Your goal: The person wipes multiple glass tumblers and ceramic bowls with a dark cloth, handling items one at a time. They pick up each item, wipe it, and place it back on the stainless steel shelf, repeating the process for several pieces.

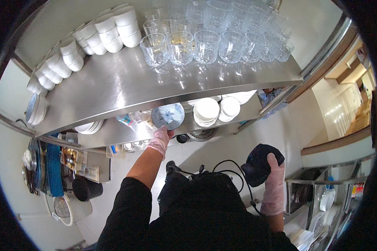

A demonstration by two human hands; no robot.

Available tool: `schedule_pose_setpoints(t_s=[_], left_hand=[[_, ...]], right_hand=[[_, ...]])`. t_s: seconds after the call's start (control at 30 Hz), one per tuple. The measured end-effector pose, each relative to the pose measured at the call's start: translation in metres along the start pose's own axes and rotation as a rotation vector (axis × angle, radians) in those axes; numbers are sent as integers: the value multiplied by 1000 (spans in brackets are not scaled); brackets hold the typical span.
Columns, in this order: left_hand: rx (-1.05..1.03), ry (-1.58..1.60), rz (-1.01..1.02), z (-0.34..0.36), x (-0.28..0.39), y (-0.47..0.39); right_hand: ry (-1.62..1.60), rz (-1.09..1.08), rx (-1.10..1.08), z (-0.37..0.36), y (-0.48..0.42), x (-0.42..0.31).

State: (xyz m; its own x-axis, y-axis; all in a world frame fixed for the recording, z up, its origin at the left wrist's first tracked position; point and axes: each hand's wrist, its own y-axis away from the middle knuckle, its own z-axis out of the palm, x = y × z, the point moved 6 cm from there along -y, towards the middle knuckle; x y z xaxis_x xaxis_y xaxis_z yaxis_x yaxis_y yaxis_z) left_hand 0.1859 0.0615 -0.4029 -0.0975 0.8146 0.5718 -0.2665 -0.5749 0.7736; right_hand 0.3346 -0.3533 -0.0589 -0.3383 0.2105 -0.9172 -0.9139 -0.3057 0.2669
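My left hand point(160, 141), in a thin pink glove, grips the near rim of a blue patterned dish point(168, 116) at the lower shelf. Whether the dish rests on the shelf or is lifted I cannot tell. A stack of white bowls point(206, 109) stands just right of it, with another white stack point(229, 108) beyond. My right hand point(275, 166), gloved too, is out to the right, away from the shelf. It holds a dark, bunched cloth point(259, 163), with the thumb lying over it.
The steel upper shelf point(113, 78) carries clear glasses point(207, 47) and stacked white cups point(106, 31), overhanging the lower shelf point(113, 135). A black bin point(87, 188) stands at left. Black cables point(235, 171) loop near my body. A metal rack point(320, 182) is at right.
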Motion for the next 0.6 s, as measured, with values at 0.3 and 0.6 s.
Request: schedule_pose_setpoints(t_s=[0.3, 0.6], left_hand=[[-158, -533, 76, 29, 32, 193], [-552, -861, 143, 77, 53, 281]], right_hand=[[-77, 3, -357, 102, -5, -15], [1410, -874, -801, 184, 41, 11]])
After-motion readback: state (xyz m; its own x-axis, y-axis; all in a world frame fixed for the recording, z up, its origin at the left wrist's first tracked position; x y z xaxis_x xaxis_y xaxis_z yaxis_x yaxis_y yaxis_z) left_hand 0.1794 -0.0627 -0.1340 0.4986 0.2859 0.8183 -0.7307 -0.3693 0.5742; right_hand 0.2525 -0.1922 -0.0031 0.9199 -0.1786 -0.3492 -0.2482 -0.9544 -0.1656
